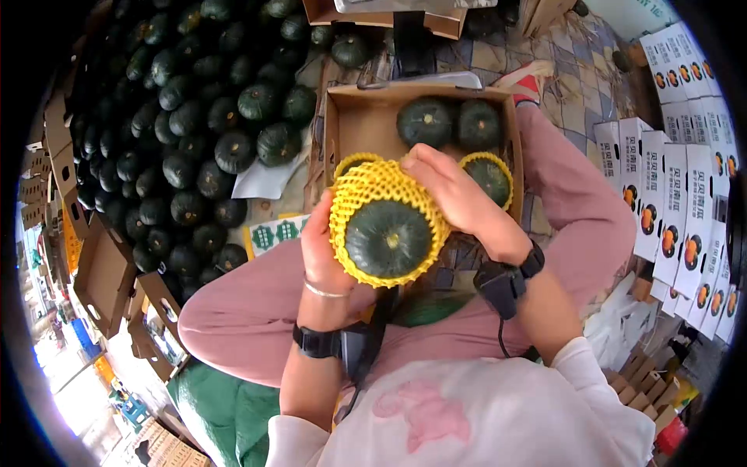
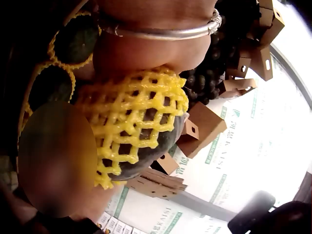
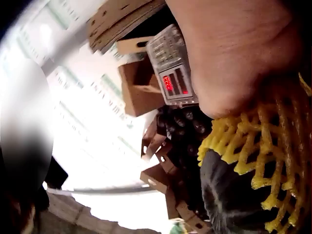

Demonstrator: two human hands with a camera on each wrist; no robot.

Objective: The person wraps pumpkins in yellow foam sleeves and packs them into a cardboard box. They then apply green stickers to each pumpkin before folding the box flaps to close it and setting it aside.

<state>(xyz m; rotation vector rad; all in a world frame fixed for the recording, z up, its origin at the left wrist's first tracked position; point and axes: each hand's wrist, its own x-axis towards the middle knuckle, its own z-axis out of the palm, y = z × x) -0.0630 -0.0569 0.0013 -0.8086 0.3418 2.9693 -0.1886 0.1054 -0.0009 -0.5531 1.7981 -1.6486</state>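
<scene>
Between both hands, above the lap, is a dark green pumpkin in a yellow foam net. The left hand grips its left side, and the right hand holds the net at the upper right. Part of the pumpkin's skin shows through the net's open end, facing up. In the left wrist view the net stretches around the pumpkin; in the right wrist view the palm lies against the net. Behind them, an open cardboard box contains two bare pumpkins and two netted ones, one largely hidden.
A large heap of pumpkins covers the floor at left. Printed white boxes are stacked at right. Open cardboard boxes stand at lower left. A scale with a red display shows in the right wrist view.
</scene>
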